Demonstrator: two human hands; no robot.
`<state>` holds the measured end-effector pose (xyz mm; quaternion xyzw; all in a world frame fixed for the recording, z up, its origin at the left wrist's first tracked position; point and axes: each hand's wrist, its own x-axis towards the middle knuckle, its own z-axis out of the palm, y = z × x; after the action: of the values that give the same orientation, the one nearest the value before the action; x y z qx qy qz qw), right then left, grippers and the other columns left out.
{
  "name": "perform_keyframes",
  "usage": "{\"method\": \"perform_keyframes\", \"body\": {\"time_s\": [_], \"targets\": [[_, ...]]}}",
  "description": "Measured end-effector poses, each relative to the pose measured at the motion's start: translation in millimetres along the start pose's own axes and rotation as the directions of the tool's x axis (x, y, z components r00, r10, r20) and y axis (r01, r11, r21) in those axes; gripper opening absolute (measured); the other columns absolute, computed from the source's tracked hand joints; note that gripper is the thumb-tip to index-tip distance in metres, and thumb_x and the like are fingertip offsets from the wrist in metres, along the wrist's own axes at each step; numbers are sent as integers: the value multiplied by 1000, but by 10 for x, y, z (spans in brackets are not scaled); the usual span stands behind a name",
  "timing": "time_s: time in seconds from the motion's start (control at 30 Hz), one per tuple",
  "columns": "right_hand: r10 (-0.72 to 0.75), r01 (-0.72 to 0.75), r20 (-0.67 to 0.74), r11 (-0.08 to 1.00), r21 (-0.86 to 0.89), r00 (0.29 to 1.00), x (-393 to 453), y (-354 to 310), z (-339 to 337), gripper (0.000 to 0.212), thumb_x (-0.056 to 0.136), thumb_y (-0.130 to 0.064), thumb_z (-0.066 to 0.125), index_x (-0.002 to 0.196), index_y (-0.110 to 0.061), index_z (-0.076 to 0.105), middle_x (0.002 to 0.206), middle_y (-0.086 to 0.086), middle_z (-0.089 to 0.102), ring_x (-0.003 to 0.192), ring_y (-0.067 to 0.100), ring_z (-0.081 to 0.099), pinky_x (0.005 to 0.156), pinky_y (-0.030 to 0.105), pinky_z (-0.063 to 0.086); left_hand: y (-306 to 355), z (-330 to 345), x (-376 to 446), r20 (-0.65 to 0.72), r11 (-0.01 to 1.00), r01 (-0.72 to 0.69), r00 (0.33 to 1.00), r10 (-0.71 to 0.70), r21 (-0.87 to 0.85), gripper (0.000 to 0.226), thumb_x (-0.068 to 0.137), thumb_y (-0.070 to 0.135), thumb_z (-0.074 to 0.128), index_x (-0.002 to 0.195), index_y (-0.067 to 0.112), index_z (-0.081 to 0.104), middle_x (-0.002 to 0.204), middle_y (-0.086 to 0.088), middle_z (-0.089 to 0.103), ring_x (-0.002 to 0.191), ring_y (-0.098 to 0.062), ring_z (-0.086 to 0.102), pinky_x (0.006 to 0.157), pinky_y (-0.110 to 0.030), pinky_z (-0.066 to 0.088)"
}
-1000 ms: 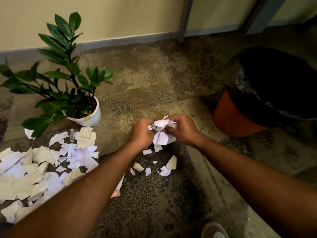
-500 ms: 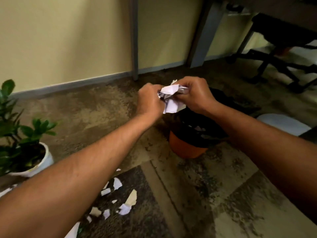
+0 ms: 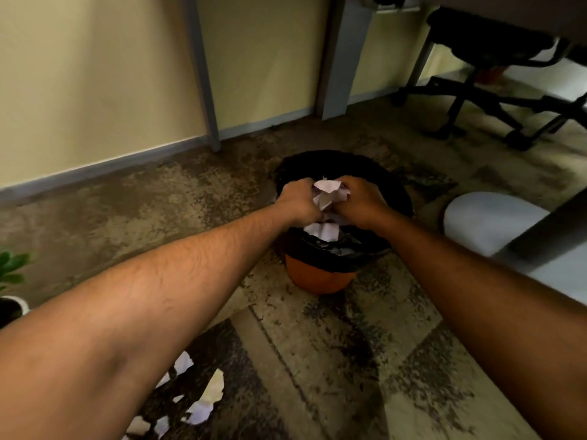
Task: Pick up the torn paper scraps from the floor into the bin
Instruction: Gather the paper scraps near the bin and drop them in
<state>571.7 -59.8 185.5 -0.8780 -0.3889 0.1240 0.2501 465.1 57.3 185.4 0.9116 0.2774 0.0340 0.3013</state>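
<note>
An orange bin lined with a black bag stands on the floor in the middle of the view. Over its opening, my left hand and my right hand together grip a crumpled bunch of white paper scraps. Another white scrap shows just below my hands, inside the bin's mouth. A few torn scraps lie on the floor at the bottom left, partly hidden by my left forearm.
A potted plant peeks in at the left edge. A black swivel chair stands at the back right under a desk. A round white object sits right of the bin. Grey legs rise along the yellow wall.
My hands carried the bunch of scraps from low over the floor pile up and right to above the bin. The view turned right, so the plant and the scrap pile slid out left.
</note>
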Motion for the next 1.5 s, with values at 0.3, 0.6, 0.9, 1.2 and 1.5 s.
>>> {"method": "perform_keyframes", "body": {"time_s": [0.3,0.6,0.9,1.2,1.5], "targets": [[42,-43,56,999,2,998,18,-177,-151,59,90,-27,70,144,-30,48,136,4,59,118,28,60,91,38,52,101,-210,-156,94,973,18,996,4,-232,63,83,9,66,141,18,45,124,-2,57,98,-17,61,75,-33,57],[-317,322,-70,943,79,946,-261,-1074,447,19,89,-13,65,89,-30,74,90,-14,72,88,3,66,82,27,54,-1004,-283,-804,-511,963,-131,859,-9,-236,21,86,10,58,96,24,70,100,5,67,85,-6,61,74,-15,47],[-341,284,370,938,201,864,-743,-1309,2681,10,86,-18,69,88,-27,70,101,1,73,90,19,70,87,39,56,-3334,690,-2401,-282,903,403,858,-430,-151,38,72,29,51,105,20,69,109,-9,64,105,-33,60,94,-41,48],[-392,428,529,902,59,753,-1397,-855,3829,63,107,-48,35,158,-13,31,168,8,20,157,27,11,125,39,16,-4024,1116,-2760,-231,908,403,878,-419,-112,61,88,8,58,146,4,38,150,-18,40,139,-33,37,116,-40,30],[-634,584,191,769,260,750,-1360,-970,3797,26,103,-26,49,120,-13,64,118,4,58,107,22,56,88,36,48,-3790,1453,-2838,-168,963,246,951,-261,-109,54,101,37,35,151,16,32,160,-6,27,150,-23,19,119,-48,23]]}}
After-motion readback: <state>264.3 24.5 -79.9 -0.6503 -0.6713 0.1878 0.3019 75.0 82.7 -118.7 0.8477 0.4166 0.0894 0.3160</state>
